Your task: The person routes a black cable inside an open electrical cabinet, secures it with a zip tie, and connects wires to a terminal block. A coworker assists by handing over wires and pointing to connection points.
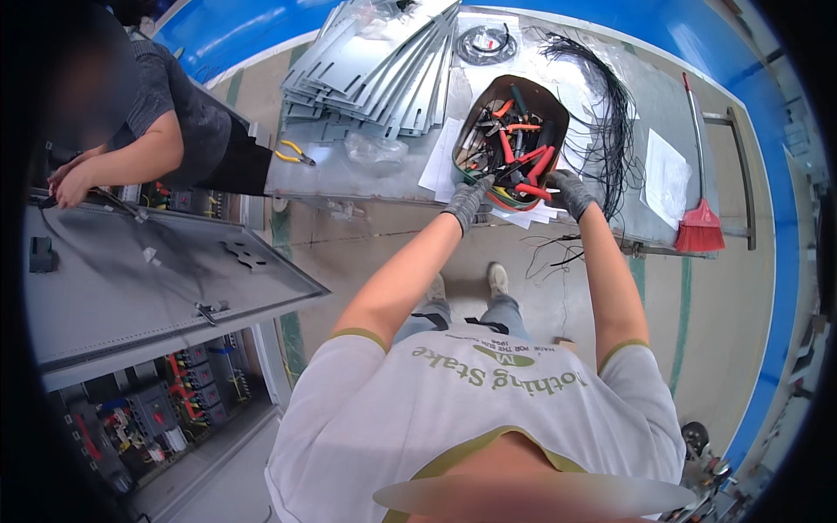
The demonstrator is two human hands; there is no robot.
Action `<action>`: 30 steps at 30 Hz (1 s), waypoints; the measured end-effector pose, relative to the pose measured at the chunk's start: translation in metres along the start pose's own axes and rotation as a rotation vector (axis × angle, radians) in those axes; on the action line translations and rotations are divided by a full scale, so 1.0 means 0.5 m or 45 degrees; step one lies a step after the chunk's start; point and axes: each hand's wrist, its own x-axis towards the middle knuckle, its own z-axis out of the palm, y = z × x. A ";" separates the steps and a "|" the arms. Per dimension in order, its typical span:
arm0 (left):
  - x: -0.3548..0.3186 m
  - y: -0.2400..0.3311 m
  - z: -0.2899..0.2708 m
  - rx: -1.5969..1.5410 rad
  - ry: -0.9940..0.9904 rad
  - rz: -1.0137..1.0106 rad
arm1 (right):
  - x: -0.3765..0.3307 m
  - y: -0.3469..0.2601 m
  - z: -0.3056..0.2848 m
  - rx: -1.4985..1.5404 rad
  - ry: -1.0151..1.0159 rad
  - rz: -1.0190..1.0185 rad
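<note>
Both my hands wear grey work gloves and reach into a dark brown tool bin [534,94] standing on a grey metal table [663,113]. The bin holds several red- and orange-handled pliers and cutters [523,148]. My left hand [468,200] curls over the bin's near left rim. At the near right rim my right hand [571,192] has its fingers closed by a red-handled tool; what it grips is hidden. White paper sheets [440,161] lie under the bin.
A stack of grey sheet-metal panels [375,74], yellow-handled pliers [295,155], a coil of cable [486,44] and loose black wires [610,105] lie on the table. A red broom [697,228] leans at its right. A co-worker [153,131] works at an open electrical cabinet [148,261] on the left.
</note>
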 end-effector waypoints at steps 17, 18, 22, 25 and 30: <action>-0.033 -0.127 0.055 -0.555 0.072 0.139 | 0.039 0.042 0.011 -0.075 -0.523 0.006; -0.059 -0.144 0.053 -0.587 0.087 0.108 | 0.027 0.059 0.013 -0.126 -0.540 -0.021; -0.254 -0.135 0.068 -0.880 0.216 0.077 | -0.070 0.075 0.054 -0.464 -0.643 -0.208; -0.267 -0.316 0.005 -1.060 0.283 0.130 | -0.188 0.085 0.108 -0.636 -0.750 -0.263; -0.495 -0.439 -0.075 -1.177 0.495 0.158 | -0.373 0.152 0.259 -0.798 -0.963 -0.150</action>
